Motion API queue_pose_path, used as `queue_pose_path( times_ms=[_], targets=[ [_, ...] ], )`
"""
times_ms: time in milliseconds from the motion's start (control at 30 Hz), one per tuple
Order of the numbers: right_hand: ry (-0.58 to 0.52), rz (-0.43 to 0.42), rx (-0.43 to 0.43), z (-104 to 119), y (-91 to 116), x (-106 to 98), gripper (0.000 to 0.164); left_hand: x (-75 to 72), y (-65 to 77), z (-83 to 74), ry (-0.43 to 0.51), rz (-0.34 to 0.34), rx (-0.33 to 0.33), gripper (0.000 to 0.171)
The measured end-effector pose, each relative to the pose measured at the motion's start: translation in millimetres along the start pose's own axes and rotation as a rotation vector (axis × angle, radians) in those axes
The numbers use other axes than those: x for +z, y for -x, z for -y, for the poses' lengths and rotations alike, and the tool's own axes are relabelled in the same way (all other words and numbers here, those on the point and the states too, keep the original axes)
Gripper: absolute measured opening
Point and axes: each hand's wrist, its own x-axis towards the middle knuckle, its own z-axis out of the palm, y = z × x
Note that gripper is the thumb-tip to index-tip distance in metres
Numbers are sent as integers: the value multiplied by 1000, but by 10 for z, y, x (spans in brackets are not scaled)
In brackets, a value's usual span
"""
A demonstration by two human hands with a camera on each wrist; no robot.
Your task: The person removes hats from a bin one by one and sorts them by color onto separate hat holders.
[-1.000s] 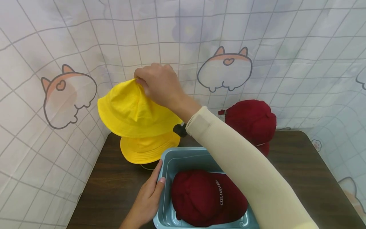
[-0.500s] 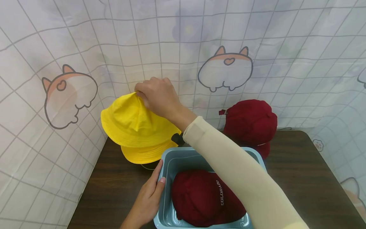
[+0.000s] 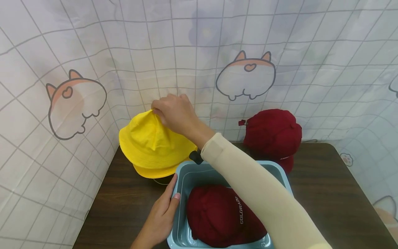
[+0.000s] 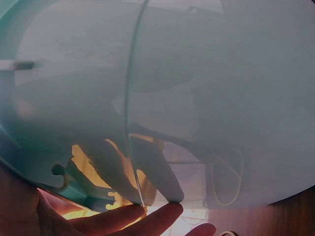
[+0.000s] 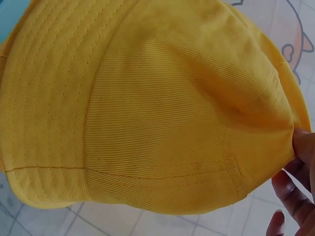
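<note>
My right hand [image 3: 175, 112] pinches the top of the crown of a yellow bucket hat [image 3: 152, 138]. In the right wrist view the hat's [image 5: 162, 113] crown is drawn to a point at the fingertips, its stitched brim spread on the left. Its brim overlaps a second yellow hat [image 3: 155, 172] directly underneath, of which just the lower brim shows. My left hand [image 3: 160, 212] holds the left wall of a light blue plastic bin [image 3: 181, 173], thumb at the rim and fingers along the outside. A dark red cap [image 3: 214, 214] marked COLORADO lies in the bin, partly hidden by my right sleeve.
Dark red caps [image 3: 273, 135] are stacked at the back right of the dark wooden table [image 3: 323, 186]. A white grid-patterned curtain [image 3: 199, 41] stands behind and at both sides. The black wrist camera [image 3: 196, 157] is beside the yellow hat's brim.
My right hand has lowered the yellow bucket hat and shifted it slightly right, so it now covers most of the yellow hat beneath. My left hand and the bin have stayed put.
</note>
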Motion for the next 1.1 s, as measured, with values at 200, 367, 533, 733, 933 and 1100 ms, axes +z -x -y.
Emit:
queue_pose_path(
  times_ms=[200,367,533,733,933,1100],
  targets=[
    [-13,13,5,11,34,80,22,-3,-6,16,8,16,-22,57],
    [-37,25,-3,35,69,129,21,-11,-11,37,18,22,-51,58],
    [-65,51,-12,63,114,181,23,-11,-4,37,8,21,-38,57],
    [-114,75,25,68,124,222,24,-22,-14,22,3,23,-42,57],
    [-278,116,84,-30,138,181,36,-53,-22,-20,-20,6,-45,56],
    [-518,97,222,-200,222,127,42,-174,-15,-74,-83,-59,-57,55]
  ],
)
